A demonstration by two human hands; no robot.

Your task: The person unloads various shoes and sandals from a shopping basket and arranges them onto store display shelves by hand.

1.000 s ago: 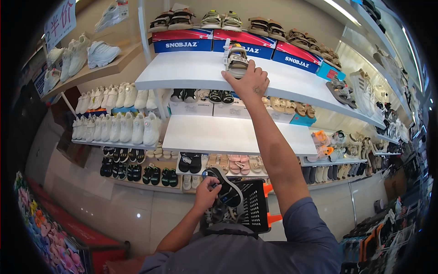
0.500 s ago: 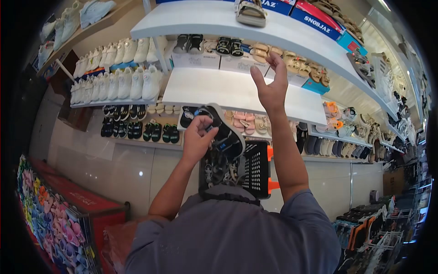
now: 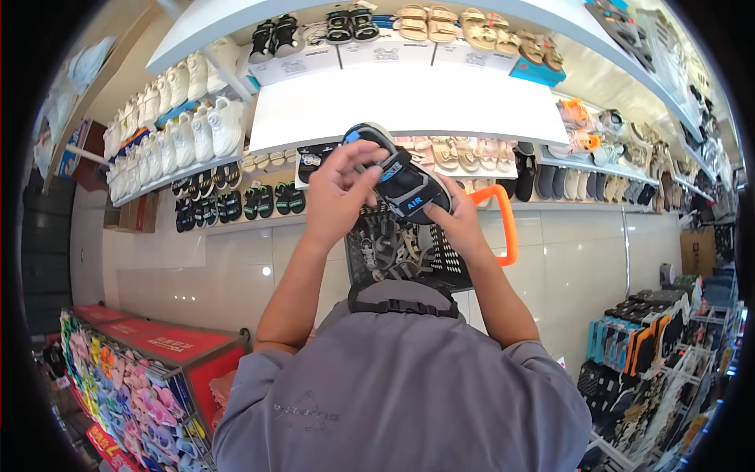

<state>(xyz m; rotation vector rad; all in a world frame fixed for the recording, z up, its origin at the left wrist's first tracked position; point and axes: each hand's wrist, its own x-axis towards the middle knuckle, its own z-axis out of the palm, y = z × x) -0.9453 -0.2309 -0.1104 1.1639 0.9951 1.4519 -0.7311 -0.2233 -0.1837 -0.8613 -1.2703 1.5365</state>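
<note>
A black sandal [image 3: 405,191] with blue details and "AIR" lettering is held up in front of me, its sole tilted. My right hand [image 3: 464,228] grips it by the heel end, thumb on the footbed. At the other end, the bent fingers of my left hand [image 3: 334,197] are closed at the sandal's strap; part of the fingertips is hidden. Just below both hands is a black shopping basket [image 3: 454,269] with several strappy sandals [image 3: 389,248] inside. Its orange handle [image 3: 510,224] stands up beside my right wrist.
A white shelf [image 3: 401,102] runs across ahead, with sandals on white boxes [image 3: 385,55] behind it. White sneakers [image 3: 177,138] line the left racks. A red display stand [image 3: 181,338] with colourful clogs is at lower left, and packaged goods [image 3: 629,338] hang at lower right.
My right hand has come down from its raised, open position at the shelf and taken hold of the sandal's heel end. The sandal has turned and moved up slightly, with my left hand still on it.
</note>
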